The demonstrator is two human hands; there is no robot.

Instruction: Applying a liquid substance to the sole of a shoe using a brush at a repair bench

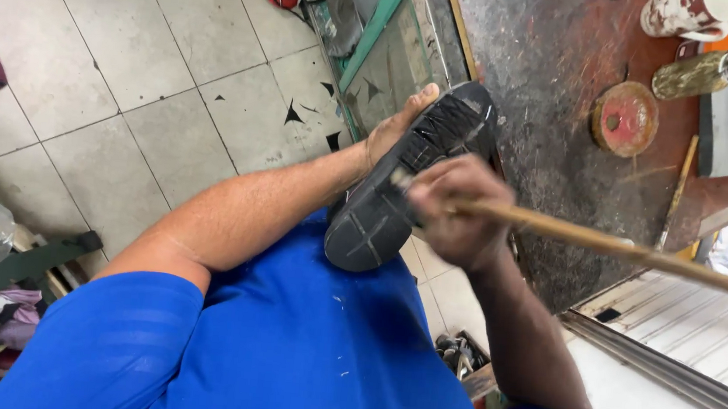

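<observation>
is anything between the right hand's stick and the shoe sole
Nothing visible. The right hand holds the wooden stick with its tip right at the black shoe sole, which the left hand steadies from behind.

Black shoe (410,178) at frame centre, sole up, dark grey tread scored with paler crossing lines. Light tan wooden stick (615,246) slanting toward the right edge. Bright blue shirt (280,355) across the bottom, flecked with small white specks. Pale grey floor tiles (131,61) upper left, thin dark grout lines, a few black triangular chips. Worktable (565,117) upper right, dark grey blotched with worn red. Rust-red round disc (624,118) on it. White mug (683,15) smeared with dark red, top right. Green-framed glass panel (378,48) at top centre.
</observation>
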